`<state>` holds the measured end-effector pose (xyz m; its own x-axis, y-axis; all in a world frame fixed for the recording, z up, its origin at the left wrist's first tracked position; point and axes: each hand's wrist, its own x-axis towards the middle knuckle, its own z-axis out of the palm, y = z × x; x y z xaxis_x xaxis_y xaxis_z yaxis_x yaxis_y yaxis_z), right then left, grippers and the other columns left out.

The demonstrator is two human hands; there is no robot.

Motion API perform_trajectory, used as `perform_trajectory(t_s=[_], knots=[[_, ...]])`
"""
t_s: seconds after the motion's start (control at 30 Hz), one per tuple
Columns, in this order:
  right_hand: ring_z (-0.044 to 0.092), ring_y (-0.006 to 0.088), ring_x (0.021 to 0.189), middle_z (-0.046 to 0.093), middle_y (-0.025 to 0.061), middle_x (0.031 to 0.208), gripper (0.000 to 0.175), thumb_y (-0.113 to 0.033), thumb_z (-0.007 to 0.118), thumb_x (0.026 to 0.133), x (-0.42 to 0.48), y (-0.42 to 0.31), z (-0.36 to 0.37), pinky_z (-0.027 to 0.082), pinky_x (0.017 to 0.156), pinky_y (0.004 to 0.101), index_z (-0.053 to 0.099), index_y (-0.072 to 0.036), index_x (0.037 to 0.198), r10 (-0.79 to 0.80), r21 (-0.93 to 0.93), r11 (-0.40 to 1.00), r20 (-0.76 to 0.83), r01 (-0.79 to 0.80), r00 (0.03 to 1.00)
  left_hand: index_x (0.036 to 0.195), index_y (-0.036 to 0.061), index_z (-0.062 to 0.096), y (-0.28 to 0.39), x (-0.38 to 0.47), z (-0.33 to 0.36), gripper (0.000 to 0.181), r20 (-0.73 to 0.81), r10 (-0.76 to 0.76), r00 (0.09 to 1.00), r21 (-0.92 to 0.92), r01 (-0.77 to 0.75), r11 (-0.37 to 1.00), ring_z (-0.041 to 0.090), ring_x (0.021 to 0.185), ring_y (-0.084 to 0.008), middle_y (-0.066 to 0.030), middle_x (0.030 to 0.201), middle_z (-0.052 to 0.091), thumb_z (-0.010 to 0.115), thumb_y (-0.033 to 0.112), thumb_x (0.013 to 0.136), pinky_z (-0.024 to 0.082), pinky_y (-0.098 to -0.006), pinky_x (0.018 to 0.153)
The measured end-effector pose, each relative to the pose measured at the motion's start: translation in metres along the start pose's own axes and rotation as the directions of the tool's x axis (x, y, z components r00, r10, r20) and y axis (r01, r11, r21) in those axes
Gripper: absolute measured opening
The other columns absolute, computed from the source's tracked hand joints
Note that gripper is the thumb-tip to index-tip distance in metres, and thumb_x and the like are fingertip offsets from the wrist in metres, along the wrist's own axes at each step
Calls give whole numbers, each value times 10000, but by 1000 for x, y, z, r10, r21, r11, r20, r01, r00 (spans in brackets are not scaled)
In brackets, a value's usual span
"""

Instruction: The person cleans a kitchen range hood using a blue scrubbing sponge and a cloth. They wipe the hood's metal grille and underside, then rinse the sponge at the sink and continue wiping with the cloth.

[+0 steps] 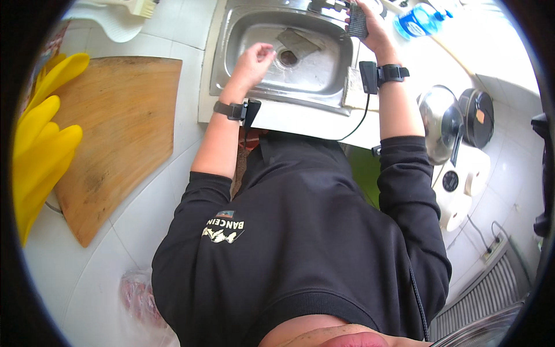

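My right hand [376, 29], beside the tap at the sink's right rear, grips a dark grey scouring pad [358, 21]. Over the left part of the stainless-steel sink [243, 80] is my left hand [256, 63], its fingers loosely curled with a gap to the thumb. I see nothing held in it. A flat grey piece [298, 42], which looks like cloth, lies in the basin against the drain [288, 57]. The metal tap [323, 5] is partly cut off by the top edge. Each wrist bears a strapped black device.
A blue pump bottle [418, 22] stands at the right rear. A folded cloth [356, 89] lies by the sink's front right corner. Farther right are a lidded pan [440, 117] and a round black case [478, 117]. Yellow rubber gloves [43, 139] and a wooden board [125, 130] are at left.
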<state>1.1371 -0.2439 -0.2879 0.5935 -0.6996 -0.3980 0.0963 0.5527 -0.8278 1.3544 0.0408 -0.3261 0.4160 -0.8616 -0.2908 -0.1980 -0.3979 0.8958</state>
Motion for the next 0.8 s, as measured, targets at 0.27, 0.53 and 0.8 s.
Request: perform_trajectory(t_s=[0.27, 0.53, 0.8], knots=[[670, 138, 890, 716, 39, 940, 318, -236, 786, 890, -98, 56, 54, 540, 809, 306, 716, -76, 1156, -144, -539, 835, -24, 109, 989, 1656, 118, -75, 54, -18, 39, 1075, -131, -107, 986, 485, 158, 860, -9, 1561, -517, -326, 1687, -18, 566, 646, 973, 159, -609, 1245], [688, 137, 943, 719, 102, 1207, 550, -188, 739, 933, -268, -36, 18, 577, 796, 277, 564, -90, 1445, -393, -277, 866, 135, 415, 910, 1659, 169, 203, 41, -55, 82, 986, -122, 87, 989, 451, -23, 892, 209, 1519, -543, -349, 1650, 194, 679, 584, 901, 245, -533, 1246], [598, 197, 712, 671, 124, 1005, 439, -65, 709, 854, -596, -141, -33, 462, 615, 340, 586, -155, 1265, -650, -404, 81, 672, 911, 356, 1286, 12, 650, 75, -152, 154, 452, -40, 221, 974, 5, -221, 975, 700, 1054, -308, -203, 1112, 728, 534, 390, 1068, 547, -410, 913]])
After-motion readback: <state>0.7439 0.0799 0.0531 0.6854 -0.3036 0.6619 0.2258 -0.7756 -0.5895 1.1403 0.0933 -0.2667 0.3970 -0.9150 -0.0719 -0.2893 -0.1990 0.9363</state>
